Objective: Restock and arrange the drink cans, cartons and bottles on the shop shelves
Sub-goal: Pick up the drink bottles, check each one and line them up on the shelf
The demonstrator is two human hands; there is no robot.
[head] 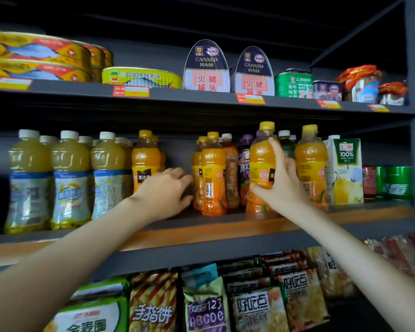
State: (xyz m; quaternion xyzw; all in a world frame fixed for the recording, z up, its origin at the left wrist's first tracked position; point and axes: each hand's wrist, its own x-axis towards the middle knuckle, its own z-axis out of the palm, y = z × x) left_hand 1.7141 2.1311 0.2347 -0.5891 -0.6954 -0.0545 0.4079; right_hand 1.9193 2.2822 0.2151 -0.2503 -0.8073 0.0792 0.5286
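The person is reaching up to the middle shelf (201, 232) with both bare arms. The right hand (283, 180) grips an orange juice bottle (261, 164) with a yellow cap, fingers wrapped round its label and the forefinger stretched up toward its shoulder. That bottle stands near the front edge of the shelf, close to upright, and I cannot tell whether its base rests on the board or is just off it. The left hand (163, 190) reaches into the gap between a single orange bottle (145, 161) and a cluster of orange bottles (211, 173). Its fingers are loosely bent and hold nothing, and the fingertips are right up against the cluster. Left of that gap stand rows of pale yellow juice bottles (70, 178) with white caps. Just behind the held bottle are a brown drink bottle (231, 173) and a purple one (244, 164). To its right come another orange bottle (310, 161), a pear juice carton (345, 171), then a red can (369, 183) and green cans (398, 183). On the shelf above sit flat fish tins (38, 56) and two canned ham tins (206, 68), with price tags (131, 91) on its front edge. The shelf below is packed with snack packets (206, 307).
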